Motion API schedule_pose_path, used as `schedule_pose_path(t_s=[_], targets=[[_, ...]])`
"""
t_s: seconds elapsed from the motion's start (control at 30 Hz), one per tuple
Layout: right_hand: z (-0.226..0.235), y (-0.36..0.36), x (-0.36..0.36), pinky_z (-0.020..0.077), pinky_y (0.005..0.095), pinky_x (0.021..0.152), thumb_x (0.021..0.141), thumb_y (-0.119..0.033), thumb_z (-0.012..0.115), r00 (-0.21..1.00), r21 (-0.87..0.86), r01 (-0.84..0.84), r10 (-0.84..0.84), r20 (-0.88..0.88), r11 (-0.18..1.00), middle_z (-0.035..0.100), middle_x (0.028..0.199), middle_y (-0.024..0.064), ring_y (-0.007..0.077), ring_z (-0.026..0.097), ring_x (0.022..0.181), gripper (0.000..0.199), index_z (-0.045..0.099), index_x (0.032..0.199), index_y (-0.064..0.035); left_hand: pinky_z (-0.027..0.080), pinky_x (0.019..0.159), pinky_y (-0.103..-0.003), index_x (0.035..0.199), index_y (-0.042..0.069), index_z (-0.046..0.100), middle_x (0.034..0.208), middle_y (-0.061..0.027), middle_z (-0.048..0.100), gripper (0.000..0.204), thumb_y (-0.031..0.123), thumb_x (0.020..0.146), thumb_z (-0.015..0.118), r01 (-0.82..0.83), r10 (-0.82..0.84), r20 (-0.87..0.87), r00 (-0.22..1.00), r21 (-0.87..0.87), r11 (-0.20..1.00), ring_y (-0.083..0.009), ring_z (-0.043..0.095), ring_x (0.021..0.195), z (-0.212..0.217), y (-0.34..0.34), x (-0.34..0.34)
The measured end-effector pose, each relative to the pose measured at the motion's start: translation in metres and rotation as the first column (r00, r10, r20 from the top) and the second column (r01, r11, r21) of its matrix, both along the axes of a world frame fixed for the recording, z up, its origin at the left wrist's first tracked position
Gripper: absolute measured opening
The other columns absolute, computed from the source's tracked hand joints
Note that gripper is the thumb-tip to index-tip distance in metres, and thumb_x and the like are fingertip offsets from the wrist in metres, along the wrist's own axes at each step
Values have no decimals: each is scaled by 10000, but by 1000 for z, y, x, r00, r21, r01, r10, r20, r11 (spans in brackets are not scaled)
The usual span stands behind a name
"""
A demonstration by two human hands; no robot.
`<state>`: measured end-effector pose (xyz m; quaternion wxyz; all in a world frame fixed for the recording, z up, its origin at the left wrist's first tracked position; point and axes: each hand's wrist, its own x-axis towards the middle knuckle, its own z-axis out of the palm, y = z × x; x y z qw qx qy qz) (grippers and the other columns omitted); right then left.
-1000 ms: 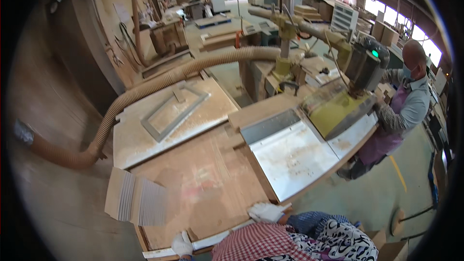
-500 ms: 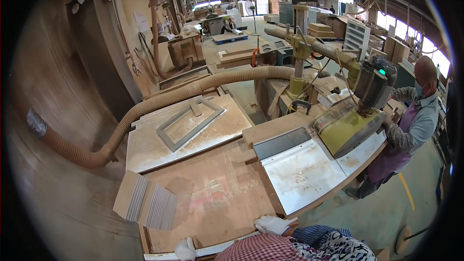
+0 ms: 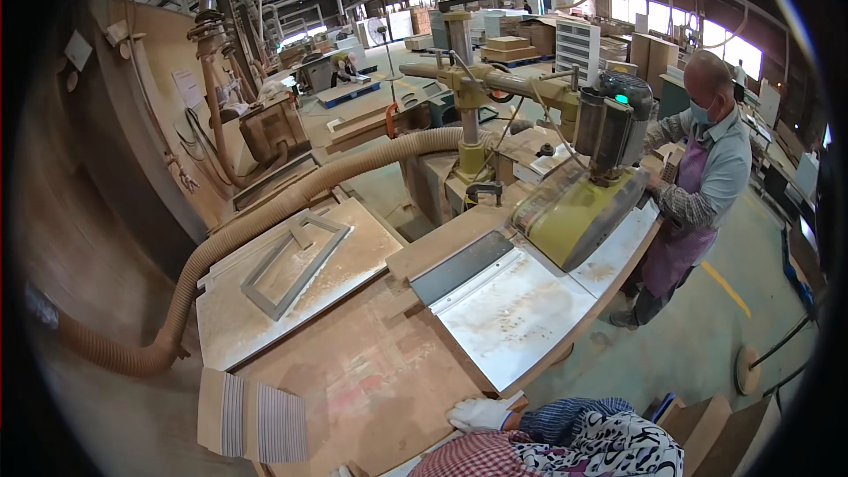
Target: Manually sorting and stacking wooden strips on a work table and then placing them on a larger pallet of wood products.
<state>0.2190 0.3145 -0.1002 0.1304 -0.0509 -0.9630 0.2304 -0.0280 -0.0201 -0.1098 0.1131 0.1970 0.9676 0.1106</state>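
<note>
My right hand (image 3: 482,412), in a white glove, lies flat with its fingers stretched out on the near edge of the brown wooden table (image 3: 362,371). Only a sliver of my gloved left hand (image 3: 343,472) shows at the lower edge of the picture, and its fingers are hidden. Stacked grooved strips of board (image 3: 281,424) stand on the table's left part, away from both hands. Ahead and to the right of my right hand is a white metal machine bed (image 3: 508,318) strewn with sawdust.
A yellow-green feed machine (image 3: 574,221) stands over the bed, and a masked co-worker (image 3: 698,185) is on its far right side. A ribbed hose (image 3: 291,199) runs along the back. A grey rectangular frame (image 3: 309,276) lies on a dusty board (image 3: 225,322).
My view has turned to the right, so the scene sits further left. My left hand has mostly slipped out of the picture. My right hand stays on the table edge.
</note>
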Motion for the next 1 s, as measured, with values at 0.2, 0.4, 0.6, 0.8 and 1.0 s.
schedule_pose_path(t_s=[0.2,0.4,0.6,0.8,1.0], targets=[[3,0,1,518,417,707,891,-208,537,1000,-6,18,-18,23,1000,596,833,151,326,635,791,176,564,942,-42,498,763,-510,1102,61,684,970,-253,669,530,479,1008,371,2,0,-56,998,38,999,-446,630,873,-4,3,-2],[9,1,-1,524,419,680,905,-207,525,1000,32,-25,25,12,999,598,806,146,326,641,756,170,570,903,-42,491,733,-519,1030,37,698,909,-256,670,544,474,1009,376,32,-23,-105,994,85,996,-455,630,834,-9,-3,-3],[9,0,-1,527,412,686,908,-207,522,1000,28,1,-1,-15,1000,603,801,147,320,644,758,174,571,888,-42,482,738,-520,1022,3,682,916,-273,660,555,475,1003,391,-9,9,-2,1000,90,996,-475,619,841,21,5,4],[6,2,-3,526,417,725,914,-206,516,997,-8,-10,11,73,1000,612,835,158,322,649,805,180,575,890,-38,459,851,-508,1112,35,655,1060,-300,647,467,458,968,520,168,-186,75,980,202,965,-431,624,993,102,-30,52],[2,0,1,525,451,740,921,-228,499,998,-88,35,-29,62,996,617,855,160,341,647,809,206,581,906,-40,518,776,-433,877,84,740,815,-139,707,232,222,804,569,788,-735,284,616,-206,580,-276,672,785,127,-15,64]])
